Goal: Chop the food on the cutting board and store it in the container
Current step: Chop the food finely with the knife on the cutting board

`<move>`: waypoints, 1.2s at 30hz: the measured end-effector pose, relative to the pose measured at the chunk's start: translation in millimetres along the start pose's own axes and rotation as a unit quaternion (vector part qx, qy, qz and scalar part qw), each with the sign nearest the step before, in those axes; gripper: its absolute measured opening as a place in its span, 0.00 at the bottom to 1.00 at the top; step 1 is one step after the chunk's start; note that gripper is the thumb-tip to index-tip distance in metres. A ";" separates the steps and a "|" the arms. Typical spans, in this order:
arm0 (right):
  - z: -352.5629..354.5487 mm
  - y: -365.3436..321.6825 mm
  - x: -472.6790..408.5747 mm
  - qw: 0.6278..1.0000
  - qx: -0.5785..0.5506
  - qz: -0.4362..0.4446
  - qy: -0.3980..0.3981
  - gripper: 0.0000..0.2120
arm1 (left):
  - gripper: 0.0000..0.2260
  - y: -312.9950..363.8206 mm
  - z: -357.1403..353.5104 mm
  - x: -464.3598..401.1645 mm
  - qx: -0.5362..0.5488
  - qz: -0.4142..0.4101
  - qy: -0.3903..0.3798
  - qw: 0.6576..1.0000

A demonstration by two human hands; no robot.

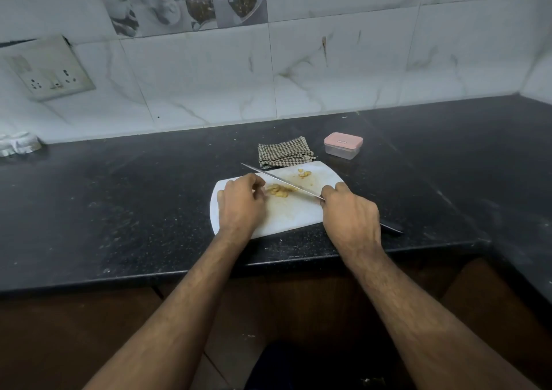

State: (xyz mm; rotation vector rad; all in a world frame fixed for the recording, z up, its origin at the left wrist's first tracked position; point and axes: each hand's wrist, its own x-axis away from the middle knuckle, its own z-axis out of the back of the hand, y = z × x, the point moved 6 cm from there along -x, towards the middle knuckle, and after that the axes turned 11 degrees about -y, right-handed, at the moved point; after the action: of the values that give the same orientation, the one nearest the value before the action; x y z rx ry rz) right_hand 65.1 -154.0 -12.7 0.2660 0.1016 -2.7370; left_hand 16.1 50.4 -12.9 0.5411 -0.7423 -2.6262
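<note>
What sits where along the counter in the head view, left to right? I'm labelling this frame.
White object by the wall → left hand → yellow food → right hand, gripping the knife. Behind them, also left to right: checked cloth → pink-lidded container.

We see a folded checked cloth lying on the black countertop just above the middle of the frame. At the left, a switch and socket plate sits on the marbled tile wall, with a white object below it at the far left edge. Along the upper part of the frame runs a band of picture tiles.
</note>
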 end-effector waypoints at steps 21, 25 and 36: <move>-3.1 -0.2 -4.1 1.000 0.004 0.014 -0.003 0.09 | 0.11 19.3 -15.0 -7.3 -0.106 -0.037 0.007 0.994; -2.9 0.2 -2.8 1.000 0.007 0.011 0.001 0.09 | 0.10 23.7 -17.2 -7.6 -0.097 -0.068 -0.010 0.993; -4.5 0.3 -5.7 1.000 0.003 0.017 0.013 0.07 | 0.06 20.1 -3.5 17.2 0.124 -0.041 -0.033 0.991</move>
State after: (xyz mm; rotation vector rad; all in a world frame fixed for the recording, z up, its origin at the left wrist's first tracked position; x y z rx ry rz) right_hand 71.1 -151.6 -16.0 0.3023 0.0962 -2.7019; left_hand 7.5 25.4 -8.9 0.5657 -1.0980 -2.6532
